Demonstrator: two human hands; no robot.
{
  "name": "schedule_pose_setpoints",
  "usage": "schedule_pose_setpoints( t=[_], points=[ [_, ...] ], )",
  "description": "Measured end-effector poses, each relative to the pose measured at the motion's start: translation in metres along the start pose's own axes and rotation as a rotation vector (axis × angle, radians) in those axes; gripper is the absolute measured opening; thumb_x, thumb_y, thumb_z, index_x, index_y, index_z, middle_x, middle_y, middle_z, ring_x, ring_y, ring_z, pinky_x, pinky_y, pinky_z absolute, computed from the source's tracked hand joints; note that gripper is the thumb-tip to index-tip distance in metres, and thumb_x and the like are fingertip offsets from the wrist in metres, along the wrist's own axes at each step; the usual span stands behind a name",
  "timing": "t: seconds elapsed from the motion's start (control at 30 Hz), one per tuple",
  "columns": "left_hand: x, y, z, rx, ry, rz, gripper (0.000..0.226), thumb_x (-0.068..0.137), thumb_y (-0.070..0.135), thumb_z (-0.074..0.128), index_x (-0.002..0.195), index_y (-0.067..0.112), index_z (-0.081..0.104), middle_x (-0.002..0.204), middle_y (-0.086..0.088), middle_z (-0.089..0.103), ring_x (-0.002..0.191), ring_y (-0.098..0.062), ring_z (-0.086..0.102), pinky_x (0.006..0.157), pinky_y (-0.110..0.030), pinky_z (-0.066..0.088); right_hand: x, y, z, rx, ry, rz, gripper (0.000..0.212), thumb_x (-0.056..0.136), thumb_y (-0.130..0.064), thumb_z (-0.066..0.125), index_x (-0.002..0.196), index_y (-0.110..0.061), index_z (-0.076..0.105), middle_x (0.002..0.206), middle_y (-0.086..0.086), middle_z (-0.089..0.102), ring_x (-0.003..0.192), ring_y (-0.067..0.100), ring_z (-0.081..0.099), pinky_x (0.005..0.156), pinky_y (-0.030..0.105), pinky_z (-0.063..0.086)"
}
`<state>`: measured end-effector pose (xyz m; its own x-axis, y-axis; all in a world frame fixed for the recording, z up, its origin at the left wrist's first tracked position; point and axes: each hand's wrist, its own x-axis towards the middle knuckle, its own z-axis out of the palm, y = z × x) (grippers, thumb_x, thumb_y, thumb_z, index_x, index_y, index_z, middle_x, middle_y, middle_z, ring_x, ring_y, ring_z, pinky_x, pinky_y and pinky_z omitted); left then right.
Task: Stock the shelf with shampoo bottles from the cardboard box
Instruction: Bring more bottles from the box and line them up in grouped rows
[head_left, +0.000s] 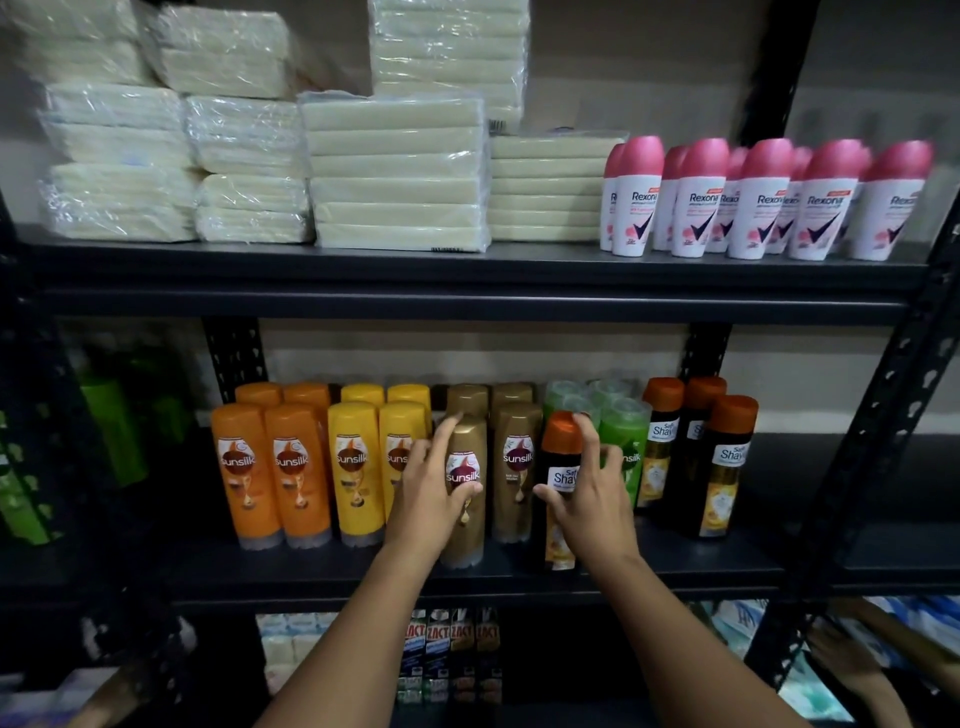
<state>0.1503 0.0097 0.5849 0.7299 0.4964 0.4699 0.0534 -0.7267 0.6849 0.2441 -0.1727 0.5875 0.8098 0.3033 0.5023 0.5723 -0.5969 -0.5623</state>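
Left hand (423, 499) around gold shampoo bottle (466, 493).

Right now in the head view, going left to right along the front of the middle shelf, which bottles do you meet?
Orange Sunsilk bottles → yellow Sunsilk bottles → gold Sunsilk bottle held by the left hand → black Shaya bottle held by the right hand → black Shaya bottle at the far right.

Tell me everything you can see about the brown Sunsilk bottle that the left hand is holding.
The brown Sunsilk bottle looks like glossy golden-brown plastic, tall and rounded, standing cap-down and upright at the middle shelf's front edge. It carries a dark red round logo. The left hand grips it, thumb across the label. A matching bottle stands just right of it.
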Motion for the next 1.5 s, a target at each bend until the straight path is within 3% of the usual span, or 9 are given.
schedule_pose_setpoints(
  t=[0.23, 0.4, 0.53, 1.1, 1.2, 1.27, 1.33, 1.43, 1.5],
  points=[
    [0.007, 0.004, 0.008, 0.024, -0.012, -0.026, 0.088, 0.091, 0.016, 0.073, 0.157, 0.038, 0.02, 0.132, -0.001, 0.044, 0.08, 0.004, 0.046, 0.059, 0.001, 0.042, -0.002, 0.004, 0.006, 0.035, 0.023, -0.006, 0.107, 0.085, -0.027, 0.078, 0.153, -0.047, -0.002, 0.128, 0.007, 0.036, 0.108, 0.029, 0.054, 0.087, 0.051, 0.054],
    [0.014, 0.006, 0.016, 0.112, -0.009, -0.047, 0.096, 0.092, 0.022, 0.072, 0.157, 0.045, 0.006, 0.14, -0.006, 0.046, 0.115, -0.016, 0.053, 0.079, -0.013, 0.042, -0.001, 0.006, 0.007, 0.034, 0.021, 0.003, 0.107, 0.086, -0.028, 0.078, 0.153, -0.049, -0.003, 0.131, 0.008, 0.036, 0.112, 0.029, 0.054, 0.089, 0.05, 0.054],
    [0.019, 0.008, 0.02, 0.134, -0.042, -0.06, 0.098, 0.094, 0.022, 0.069, 0.159, 0.043, -0.001, 0.138, -0.008, 0.046, 0.095, -0.002, 0.045, 0.055, -0.006, 0.035, -0.001, 0.007, 0.008, 0.011, 0.027, 0.0, 0.107, 0.086, -0.032, 0.077, 0.154, -0.048, -0.004, 0.133, 0.008, 0.037, 0.115, 0.029, 0.052, 0.087, 0.047, 0.055],
    [0.029, -0.002, 0.03, 0.161, -0.035, -0.067, 0.1, 0.096, 0.026, 0.067, 0.156, 0.048, -0.01, 0.11, -0.008, 0.053, 0.086, -0.018, 0.061, 0.079, -0.037, 0.059, -0.003, 0.009, 0.007, -0.006, 0.045, -0.024, 0.106, 0.086, -0.034, 0.077, 0.155, -0.047, -0.003, 0.134, 0.005, 0.036, 0.117, 0.026, 0.051, 0.085, 0.039, 0.053],
    [0.031, 0.0, 0.03, 0.251, -0.053, -0.062, 0.106, 0.096, 0.03, 0.066, 0.152, 0.048, -0.022, 0.131, -0.014, 0.05, 0.099, -0.019, 0.063, 0.083, -0.035, 0.059, -0.003, 0.009, 0.008, -0.014, 0.045, -0.023, 0.107, 0.086, -0.034, 0.077, 0.155, -0.047, -0.004, 0.134, 0.005, 0.036, 0.117, 0.027, 0.052, 0.086, 0.041, 0.054],
    [0.027, -0.002, 0.032, 0.345, -0.036, -0.008, 0.116, 0.094, 0.031, 0.069, 0.148, 0.048, -0.032, 0.161, -0.017, 0.019, 0.125, -0.025, 0.056, 0.085, -0.03, 0.057, -0.003, 0.008, 0.008, -0.02, 0.044, -0.026, 0.108, 0.086, -0.034, 0.076, 0.154, -0.048, -0.006, 0.134, 0.006, 0.036, 0.117, 0.028, 0.052, 0.088, 0.045, 0.054],
    [0.014, -0.007, 0.035, 0.47, 0.045, 0.126, 0.119, 0.088, 0.035, 0.075, 0.155, 0.044, -0.022, 0.163, -0.019, 0.008, 0.132, -0.033, 0.05, 0.083, -0.034, 0.059, -0.004, 0.008, 0.008, -0.026, 0.049, -0.028, 0.108, 0.087, -0.033, 0.076, 0.154, -0.049, -0.008, 0.135, 0.006, 0.036, 0.117, 0.027, 0.051, 0.087, 0.044, 0.055],
    [-0.01, -0.022, 0.046, 0.538, 0.166, 0.364, 0.097, 0.084, 0.035, 0.078, 0.159, 0.032, 0.017, 0.146, -0.022, 0.034, 0.123, -0.037, 0.049, 0.085, -0.042, 0.057, -0.005, 0.008, 0.008, -0.029, 0.055, -0.035, 0.108, 0.088, -0.032, 0.075, 0.155, -0.048, -0.008, 0.135, 0.006, 0.036, 0.116, 0.027, 0.051, 0.085, 0.044, 0.055],
    [-0.022, -0.024, 0.056, 0.494, 0.074, 0.411, 0.079, 0.09, 0.035, 0.071, 0.154, 0.031, 0.026, 0.141, -0.011, 0.042, 0.121, -0.029, 0.048, 0.089, -0.038, 0.053, -0.005, 0.01, 0.007, -0.024, 0.057, -0.035, 0.108, 0.089, -0.03, 0.074, 0.154, -0.048, -0.01, 0.134, 0.006, 0.035, 0.116, 0.028, 0.052, 0.086, 0.047, 0.055]
  ],
)
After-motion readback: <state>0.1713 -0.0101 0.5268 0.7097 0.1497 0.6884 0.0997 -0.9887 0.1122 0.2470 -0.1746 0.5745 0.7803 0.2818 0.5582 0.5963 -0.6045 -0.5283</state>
